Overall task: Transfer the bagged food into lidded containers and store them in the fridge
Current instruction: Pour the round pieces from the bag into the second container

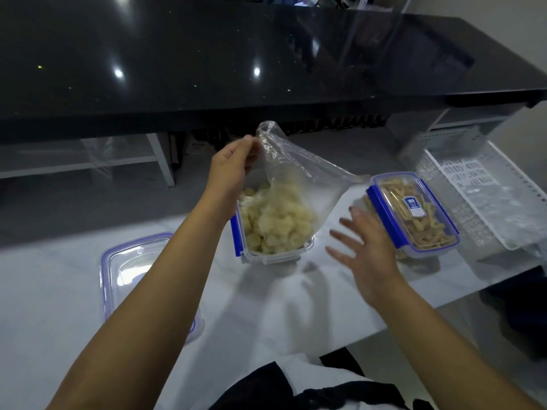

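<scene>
Here the left hand is pinching the upturned end of a clear plastic bag, which is hanging over an open container on the white table — pale food pieces are lying heaped in the box beneath it. The right hand is hovering with fingers spread, holding nothing, between this box and a lidded container of strips to its right. The loose lid is lying to the left, nearer the left arm — so closing would likely be falling to that side once the bag is being released.
</scene>
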